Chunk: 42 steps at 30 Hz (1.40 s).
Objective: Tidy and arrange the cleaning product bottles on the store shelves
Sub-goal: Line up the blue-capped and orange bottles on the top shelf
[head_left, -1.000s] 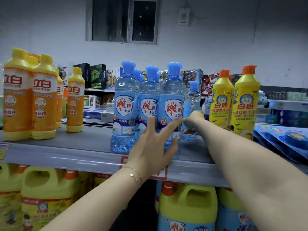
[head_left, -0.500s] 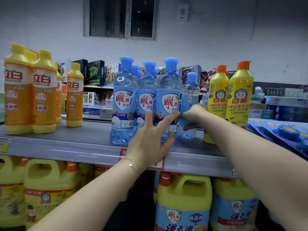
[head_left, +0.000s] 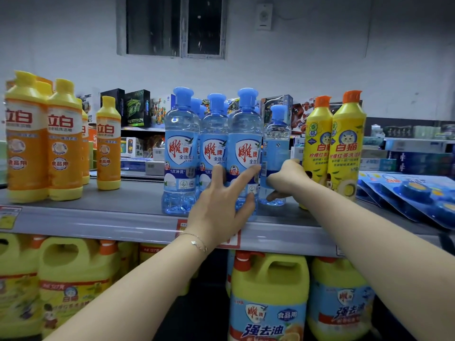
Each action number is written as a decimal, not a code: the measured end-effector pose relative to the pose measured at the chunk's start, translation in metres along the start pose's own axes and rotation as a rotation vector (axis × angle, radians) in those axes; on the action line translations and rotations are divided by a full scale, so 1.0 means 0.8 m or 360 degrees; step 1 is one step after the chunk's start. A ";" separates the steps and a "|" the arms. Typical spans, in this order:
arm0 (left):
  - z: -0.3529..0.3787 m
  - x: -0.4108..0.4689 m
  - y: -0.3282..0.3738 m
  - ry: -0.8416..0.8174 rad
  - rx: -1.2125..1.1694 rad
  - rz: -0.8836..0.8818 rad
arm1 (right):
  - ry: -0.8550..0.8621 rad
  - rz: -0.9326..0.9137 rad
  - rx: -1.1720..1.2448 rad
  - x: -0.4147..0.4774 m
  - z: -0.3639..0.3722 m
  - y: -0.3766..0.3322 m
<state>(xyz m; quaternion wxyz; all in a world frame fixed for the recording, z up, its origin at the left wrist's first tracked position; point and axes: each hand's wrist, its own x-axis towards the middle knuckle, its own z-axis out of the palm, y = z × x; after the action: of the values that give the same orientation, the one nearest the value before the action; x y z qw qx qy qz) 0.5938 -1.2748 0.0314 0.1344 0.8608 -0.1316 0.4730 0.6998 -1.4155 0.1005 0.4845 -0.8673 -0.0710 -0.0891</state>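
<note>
Fingers [head_left: 242, 177] of the left hand [head_left: 219, 205] spread across front blue bottles [head_left: 243, 153]; right hand [head_left: 286, 178] wraps the small bottle [head_left: 275, 148], probably unaligned yet; rest looks tidy.

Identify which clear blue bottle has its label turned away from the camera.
The smaller bottle gripped by the right hand, rightmost of the blue group; it shows a barcode, while the three front bottles show their red logos.

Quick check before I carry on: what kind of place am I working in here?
Most likely a small shop's cleaning-goods aisle. Rows of identical blue-capped bottles stand on a grey shelf with price tags on its front edge, big yellow jugs fill the shelf below, and boxed goods line shelving behind.
</note>
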 end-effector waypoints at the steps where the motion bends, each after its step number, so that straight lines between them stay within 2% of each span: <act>1: 0.000 0.000 0.000 0.0002 0.0000 0.0001 | 0.0013 -0.0019 0.0002 -0.002 -0.001 0.002; 7: 0.002 -0.001 -0.001 0.0012 -0.0006 0.0014 | -0.0022 -0.0185 -0.0097 -0.012 -0.003 0.014; 13: 0.003 0.000 -0.003 0.0094 0.0035 0.0085 | -0.0053 -0.0080 0.0056 -0.014 -0.004 0.018; 18: 0.004 0.000 -0.002 0.0148 0.0047 0.0120 | -0.0026 -0.0154 0.0019 -0.022 -0.005 0.021; 22: 0.004 0.000 0.000 0.0129 0.0051 0.0118 | 0.0005 -0.0331 -0.0047 -0.039 -0.010 0.020; 30: -0.003 0.000 0.006 0.0102 0.0194 0.0073 | -0.0106 -0.0219 -0.0021 -0.044 -0.018 0.017; 39: -0.005 -0.002 0.009 0.0067 0.0154 0.0022 | -0.0192 -0.0355 -0.0159 -0.062 -0.027 0.022; 42: -0.007 -0.001 0.010 0.0029 0.0174 -0.0029 | -0.0204 -0.0383 -0.0102 -0.069 -0.033 0.022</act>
<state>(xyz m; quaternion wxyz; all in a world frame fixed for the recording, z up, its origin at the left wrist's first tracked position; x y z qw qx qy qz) 0.5865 -1.2803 0.0343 0.0926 0.8636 -0.0966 0.4861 0.6478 -1.4496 0.0872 0.4369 -0.8715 -0.2023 -0.0933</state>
